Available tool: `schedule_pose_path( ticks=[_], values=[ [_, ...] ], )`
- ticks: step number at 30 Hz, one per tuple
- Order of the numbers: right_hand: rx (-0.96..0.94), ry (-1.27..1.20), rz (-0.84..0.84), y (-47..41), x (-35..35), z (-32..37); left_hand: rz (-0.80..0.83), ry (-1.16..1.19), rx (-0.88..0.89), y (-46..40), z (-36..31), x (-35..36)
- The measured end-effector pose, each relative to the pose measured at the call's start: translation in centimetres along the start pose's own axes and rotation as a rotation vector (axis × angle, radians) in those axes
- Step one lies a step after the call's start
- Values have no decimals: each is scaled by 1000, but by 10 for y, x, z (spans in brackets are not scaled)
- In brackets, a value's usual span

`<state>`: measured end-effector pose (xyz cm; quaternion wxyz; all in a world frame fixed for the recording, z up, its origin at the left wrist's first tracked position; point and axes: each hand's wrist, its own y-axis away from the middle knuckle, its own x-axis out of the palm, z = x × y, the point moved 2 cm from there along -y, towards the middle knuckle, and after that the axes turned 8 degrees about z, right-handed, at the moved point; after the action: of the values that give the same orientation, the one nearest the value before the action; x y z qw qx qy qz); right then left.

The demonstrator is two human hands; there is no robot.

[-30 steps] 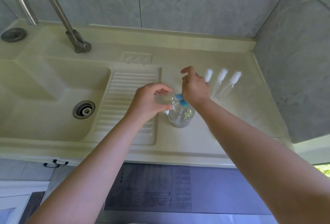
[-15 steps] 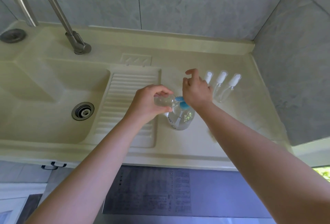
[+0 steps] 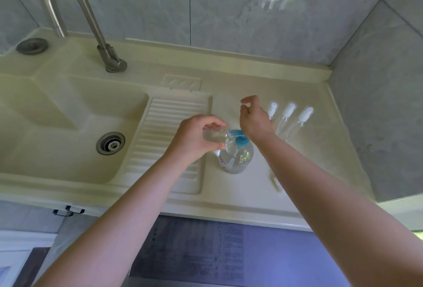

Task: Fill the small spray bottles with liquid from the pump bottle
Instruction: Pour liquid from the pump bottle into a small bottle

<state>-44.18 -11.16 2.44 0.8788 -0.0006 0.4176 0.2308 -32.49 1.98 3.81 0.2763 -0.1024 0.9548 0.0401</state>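
Note:
My left hand (image 3: 194, 137) grips a small clear spray bottle (image 3: 215, 136) without its cap, tilted on its side, its mouth at the blue nozzle (image 3: 235, 132) of the pump bottle (image 3: 237, 157). The pump bottle is clear, holds liquid and stands on the counter. My right hand (image 3: 254, 119) is over the blue pump head, its heel on or just above it, fingers loosely curled and holding nothing. Three small spray bottles (image 3: 288, 113) with white caps lie side by side just right of that hand.
A small white piece (image 3: 274, 181), blurred, lies on the cream counter (image 3: 309, 172) under my right forearm. The sink basin (image 3: 68, 126) with its drain and a ribbed draining board (image 3: 169, 138) are to the left. A metal tap (image 3: 100, 42) stands behind; tiled walls close the back and right.
My right hand has lifted slightly off the pump, so more of the blue pump head shows. My left hand keeps the small bottle at the nozzle.

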Motion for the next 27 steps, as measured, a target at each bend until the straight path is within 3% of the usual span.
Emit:
schedule_pose_path(
  ticks=[2, 7, 14, 19, 23, 27],
  values=[
    [12, -12, 42, 0, 3, -1, 8, -7, 5, 0, 1, -1],
    [6, 158, -38, 7, 3, -6, 10, -16, -13, -1, 0, 2],
    [114, -200, 119, -10, -15, 9, 24, 11, -23, -2, 0, -3],
    [65, -17, 52, -6, 3, 3, 11, 6, -12, -2, 0, -1],
    [34, 122, -107, 2, 7, 2, -1, -33, -31, -2, 2, 0],
    [77, -35, 22, -4, 3, 3, 5, -5, -20, -1, 3, -1]
  ],
)
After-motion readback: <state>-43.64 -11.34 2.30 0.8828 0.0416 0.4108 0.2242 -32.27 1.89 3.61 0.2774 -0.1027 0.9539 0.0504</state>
